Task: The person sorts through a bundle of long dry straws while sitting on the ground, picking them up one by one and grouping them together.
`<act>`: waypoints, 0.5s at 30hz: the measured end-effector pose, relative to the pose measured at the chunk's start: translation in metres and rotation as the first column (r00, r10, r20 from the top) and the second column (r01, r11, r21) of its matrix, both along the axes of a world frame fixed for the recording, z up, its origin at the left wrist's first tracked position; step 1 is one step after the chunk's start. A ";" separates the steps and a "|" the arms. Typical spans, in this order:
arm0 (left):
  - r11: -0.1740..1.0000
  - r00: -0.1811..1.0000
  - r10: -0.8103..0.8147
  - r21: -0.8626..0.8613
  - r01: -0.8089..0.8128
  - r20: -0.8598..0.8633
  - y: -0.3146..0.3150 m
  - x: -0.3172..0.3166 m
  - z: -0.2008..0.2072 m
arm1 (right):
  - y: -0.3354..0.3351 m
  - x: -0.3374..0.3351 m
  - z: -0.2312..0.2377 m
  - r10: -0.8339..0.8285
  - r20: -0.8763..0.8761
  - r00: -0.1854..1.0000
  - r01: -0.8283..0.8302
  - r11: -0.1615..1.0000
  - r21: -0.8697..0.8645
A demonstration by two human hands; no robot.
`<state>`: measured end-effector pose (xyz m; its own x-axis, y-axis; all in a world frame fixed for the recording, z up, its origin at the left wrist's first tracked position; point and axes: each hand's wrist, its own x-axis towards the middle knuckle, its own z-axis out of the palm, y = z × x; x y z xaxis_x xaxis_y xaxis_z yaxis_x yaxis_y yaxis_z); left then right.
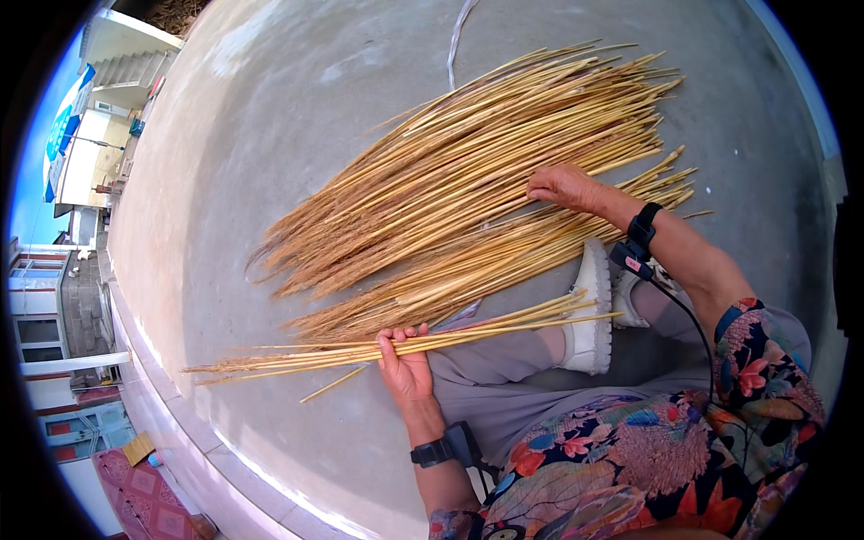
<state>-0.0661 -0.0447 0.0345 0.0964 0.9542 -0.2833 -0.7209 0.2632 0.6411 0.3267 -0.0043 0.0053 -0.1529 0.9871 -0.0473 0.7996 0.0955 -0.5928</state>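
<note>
A small bunch of long, dry yellow stalks (486,336) lies across my left hand (409,367), whose fingers are wrapped round it. Their brownish, feathery heads point left and their bare ends reach past my shoe on the right. Beyond them, a large pile of the same stalks (490,148) is spread on the ground, with a narrower pile (486,263) on its near side. My right hand (567,187) is over the gap between the piles, fingers bent together and fingertips down at the stalks. What they pinch, if anything, is hidden.
A short loose stalk (333,384) lies on the concrete ground (261,153) beside my left hand. My white shoes (589,310) are close to the near pile. A pale strip (457,40) lies beyond the large pile. Buildings (54,333) stand at the far left behind a low ledge.
</note>
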 end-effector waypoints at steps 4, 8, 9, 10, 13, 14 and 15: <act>1.000 1.000 0.009 -0.010 -0.009 0.005 0.000 0.000 0.000 | -0.003 0.001 0.003 -0.004 -0.032 0.999 0.001 0.998 -0.068; 1.000 1.000 0.011 -0.013 -0.011 -0.010 0.000 0.001 -0.001 | -0.006 0.004 0.006 -0.020 -0.099 0.995 0.010 0.995 -0.096; 1.000 1.000 0.018 -0.013 -0.018 -0.016 0.000 0.000 -0.002 | -0.005 0.005 0.005 -0.016 -0.106 0.994 0.008 0.997 -0.077; 1.000 0.999 0.025 -0.013 -0.025 -0.022 0.000 -0.002 -0.003 | -0.004 0.005 0.003 -0.016 -0.138 0.990 0.006 0.997 -0.071; 0.999 0.999 0.027 -0.023 -0.028 -0.030 0.002 0.000 -0.005 | -0.005 0.011 -0.002 -0.027 -0.205 0.978 0.017 0.999 -0.051; 0.999 0.999 0.021 -0.025 -0.022 -0.030 0.003 0.003 -0.004 | -0.006 0.013 -0.003 -0.032 -0.212 0.977 0.025 0.999 -0.036; 1.000 1.000 0.017 -0.018 -0.018 -0.026 0.003 0.002 -0.005 | -0.005 0.012 -0.003 -0.030 -0.221 0.975 0.025 0.999 -0.024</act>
